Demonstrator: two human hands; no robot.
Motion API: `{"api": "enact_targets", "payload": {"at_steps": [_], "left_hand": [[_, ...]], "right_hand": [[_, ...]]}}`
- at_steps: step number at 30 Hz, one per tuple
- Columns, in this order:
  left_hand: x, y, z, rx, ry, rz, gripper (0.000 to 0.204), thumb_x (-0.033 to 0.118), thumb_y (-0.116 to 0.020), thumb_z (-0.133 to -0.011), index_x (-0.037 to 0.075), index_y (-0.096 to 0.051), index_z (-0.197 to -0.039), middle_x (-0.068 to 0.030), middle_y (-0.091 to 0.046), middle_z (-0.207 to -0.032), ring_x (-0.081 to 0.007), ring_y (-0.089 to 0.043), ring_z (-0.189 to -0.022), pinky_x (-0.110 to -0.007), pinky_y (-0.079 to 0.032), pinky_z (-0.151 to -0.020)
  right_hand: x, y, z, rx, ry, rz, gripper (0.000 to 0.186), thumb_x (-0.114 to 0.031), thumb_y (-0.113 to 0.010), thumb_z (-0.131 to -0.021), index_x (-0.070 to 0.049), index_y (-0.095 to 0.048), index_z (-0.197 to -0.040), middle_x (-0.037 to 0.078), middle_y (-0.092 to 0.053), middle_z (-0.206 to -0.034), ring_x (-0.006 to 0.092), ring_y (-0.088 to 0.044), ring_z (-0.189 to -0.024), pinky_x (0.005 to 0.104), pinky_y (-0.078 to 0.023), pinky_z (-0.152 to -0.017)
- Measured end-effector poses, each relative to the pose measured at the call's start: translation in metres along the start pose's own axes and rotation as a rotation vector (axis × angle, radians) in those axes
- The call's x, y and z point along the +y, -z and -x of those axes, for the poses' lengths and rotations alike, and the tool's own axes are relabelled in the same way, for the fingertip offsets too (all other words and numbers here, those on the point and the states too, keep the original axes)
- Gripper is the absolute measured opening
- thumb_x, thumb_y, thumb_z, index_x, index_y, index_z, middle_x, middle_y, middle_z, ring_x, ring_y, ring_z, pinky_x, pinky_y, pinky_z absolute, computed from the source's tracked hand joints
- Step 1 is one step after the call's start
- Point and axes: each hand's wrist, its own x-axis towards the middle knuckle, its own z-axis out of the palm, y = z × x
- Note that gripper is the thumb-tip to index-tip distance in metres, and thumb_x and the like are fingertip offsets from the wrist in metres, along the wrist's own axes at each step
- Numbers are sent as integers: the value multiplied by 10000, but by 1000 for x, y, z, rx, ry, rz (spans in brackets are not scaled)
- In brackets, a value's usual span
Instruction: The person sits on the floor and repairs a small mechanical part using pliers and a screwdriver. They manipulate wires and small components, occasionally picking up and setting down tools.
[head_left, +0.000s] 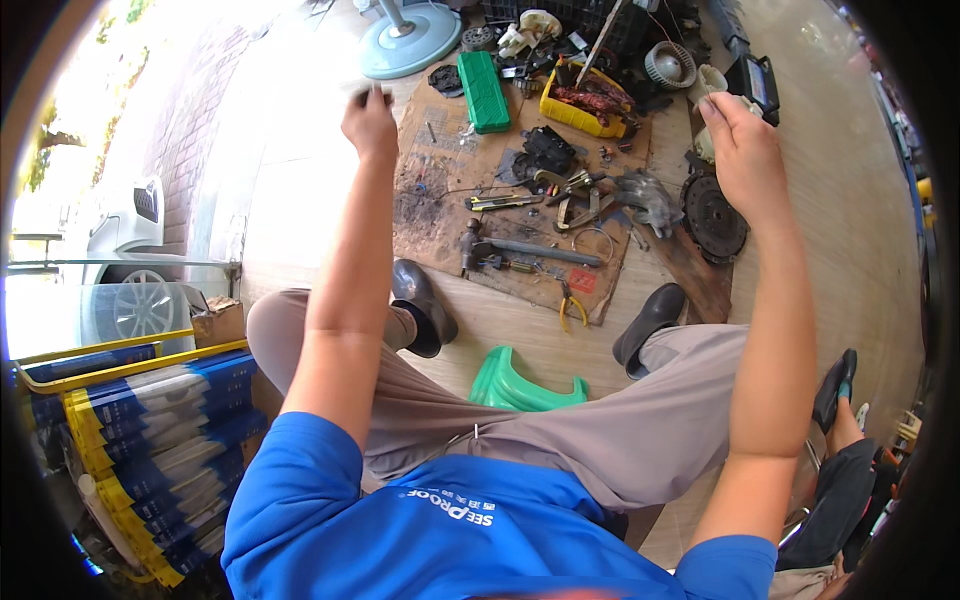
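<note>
My left hand (371, 128) is raised over the floor left of the cardboard sheet (425, 225), fingers pinched; a small dark spot shows at the blurred fingertips. Farther right, my right hand (745, 160) is closed in a pinch, its fingertips in front of some cream-coloured parts (708, 82). What either hand holds is too small to make out. On the cardboard between them lie a green case (484, 92), a yellow bin (583, 116) of reddish-brown stuff, a hammer (540, 250), a yellow utility knife (502, 202), yellow-handled pliers (572, 306) and a grey glove (650, 200).
A round black disc (714, 218) lies right of the glove. At the back stand a pale blue round base (410, 42) and a black crate. A green plastic stool (520, 382) is between my legs. Packages (165, 430) fill a left-hand rack; another person's leg (846, 432) shows right.
</note>
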Motion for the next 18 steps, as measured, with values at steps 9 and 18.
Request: {"api": "enact_targets", "payload": {"at_steps": [9, 18], "left_hand": [[280, -78, 74, -535, -275, 527, 174, 174, -657, -1018, 19, -638, -1092, -98, -704, -906, -225, -728, -796, -376, -619, -737], [205, -106, 73, -737, 150, 639, 323, 221, -510, -1073, -50, -676, -1017, -198, -741, -986, -315, -741, -869, -443, -602, -908]], "right_hand": [[0, 5, -7, 431, 122, -127, 306, -299, -573, -1074, -32, -716, -1118, -4, -629, -754, 90, -541, -705, 262, -471, -676], [-45, 0, -4, 389, 98, -196, 244, -226, -524, -1084, -42, -684, -1067, -21, -524, -715, 65, -462, -676, 261, -395, -602]]}}
